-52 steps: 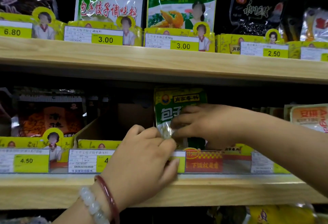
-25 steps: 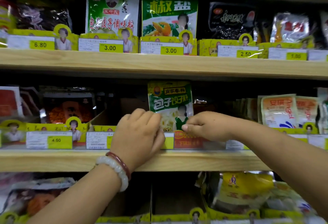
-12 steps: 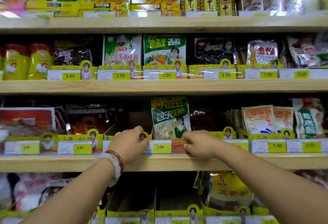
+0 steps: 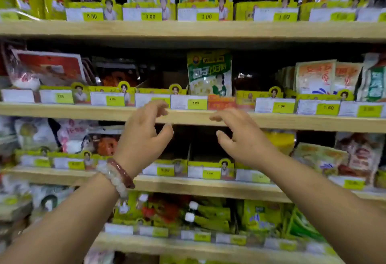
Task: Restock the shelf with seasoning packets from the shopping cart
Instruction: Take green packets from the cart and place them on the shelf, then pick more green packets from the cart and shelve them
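Note:
A green seasoning packet (image 4: 209, 73) with a clear window stands upright on the middle wooden shelf (image 4: 188, 116), behind a yellow price tag. My left hand (image 4: 144, 138), with two bracelets at the wrist, hovers below and left of the packet, fingers loosely curled and holding nothing. My right hand (image 4: 240, 136) hovers below and right of it, also empty. Both hands are in front of the shelf edge, apart from the packet. The shopping cart is out of view.
To the packet's left an open cardboard display box (image 4: 158, 84) shows no packets. Orange and white packets (image 4: 317, 77) fill the right of the same shelf. The upper shelf (image 4: 188, 29) and lower shelf (image 4: 188, 186) hold more packets behind price tags.
Both hands have let go of the green packet and drawn back from the shelf. The view has pulled back, showing more shelves below.

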